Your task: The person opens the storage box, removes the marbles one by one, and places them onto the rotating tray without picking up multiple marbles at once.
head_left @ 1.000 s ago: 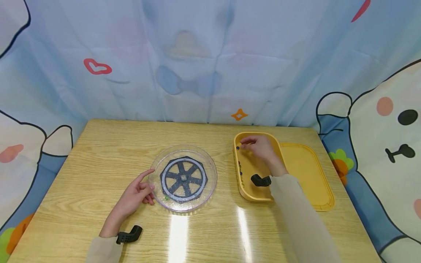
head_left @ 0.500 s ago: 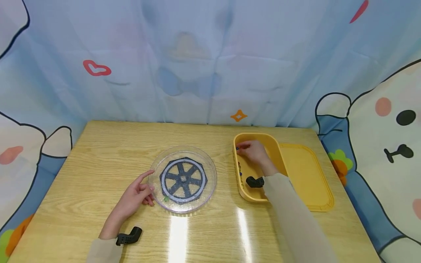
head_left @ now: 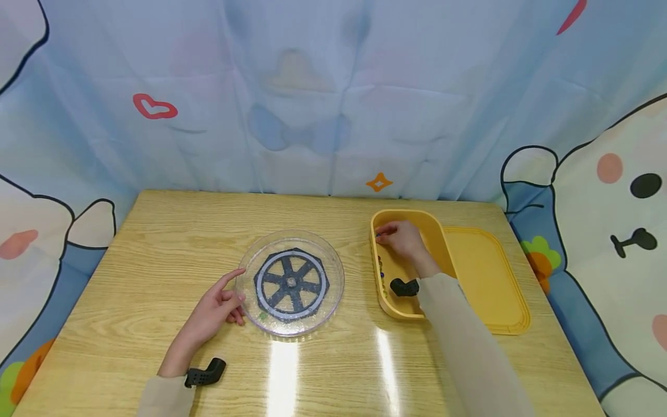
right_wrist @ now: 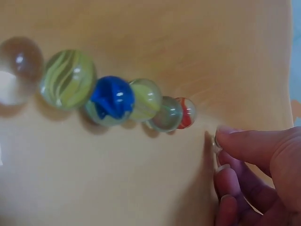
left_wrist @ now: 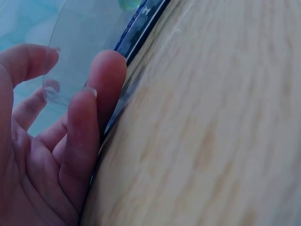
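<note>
My left hand (head_left: 211,313) rests at the left rim of a clear round dish (head_left: 333,255), fingers relaxed, fingertips right at the edge. Through the dish shows a dark hexagonal shape (head_left: 296,298) with spokes and a pale ring. Near the front of the dish lies a green marble (head_left: 263,315). Inside the yellow bin (head_left: 417,215), my right hand (head_left: 406,238) pinches a marble (right_wrist: 216,145) by the left wall; fingers hide most of it. Several marbles line that wall, among them a blue marble (right_wrist: 111,101), a yellow-swirled marble (right_wrist: 69,80) and a red-striped marble (right_wrist: 188,113).
A yellow lid (head_left: 484,278) lies flat against the right side of the bin. Behind the wooden table (head_left: 182,226) hangs a light blue printed curtain (head_left: 312,87). Black camera mounts (head_left: 205,372) sit on both wrists.
In the bin, my right hand has moved slightly down and left, and its fingers have taken hold of the dark blue marble by the wall. My left hand has stayed at the dish.
</note>
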The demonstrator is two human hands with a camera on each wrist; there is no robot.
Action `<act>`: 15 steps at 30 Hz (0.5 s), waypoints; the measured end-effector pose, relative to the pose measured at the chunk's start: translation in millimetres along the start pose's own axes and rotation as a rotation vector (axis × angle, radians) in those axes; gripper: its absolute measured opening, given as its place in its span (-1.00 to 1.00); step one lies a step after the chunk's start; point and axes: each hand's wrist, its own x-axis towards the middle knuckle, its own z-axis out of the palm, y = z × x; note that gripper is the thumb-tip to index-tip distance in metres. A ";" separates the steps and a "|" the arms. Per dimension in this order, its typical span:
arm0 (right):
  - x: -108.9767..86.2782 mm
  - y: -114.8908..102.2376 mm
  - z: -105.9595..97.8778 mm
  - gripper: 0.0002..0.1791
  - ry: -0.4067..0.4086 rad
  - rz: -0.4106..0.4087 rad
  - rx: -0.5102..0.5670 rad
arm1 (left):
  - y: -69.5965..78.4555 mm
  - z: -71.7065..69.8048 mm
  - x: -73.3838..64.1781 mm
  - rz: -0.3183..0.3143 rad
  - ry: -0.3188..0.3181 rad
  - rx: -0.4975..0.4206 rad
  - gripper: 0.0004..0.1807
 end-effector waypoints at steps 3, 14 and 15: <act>-0.4 -0.2 -3.2 -0.73 -0.011 0.006 0.011 | 0.3 0.4 0.3 0.002 -0.001 0.002 -0.41; -6.6 -9.3 -18.1 -0.74 0.001 0.003 0.143 | 1.0 0.6 0.2 -0.004 -0.006 0.007 -0.41; -8.2 -11.7 -20.5 -0.74 0.001 0.000 0.148 | 1.3 0.5 0.1 -0.004 -0.005 0.006 -0.41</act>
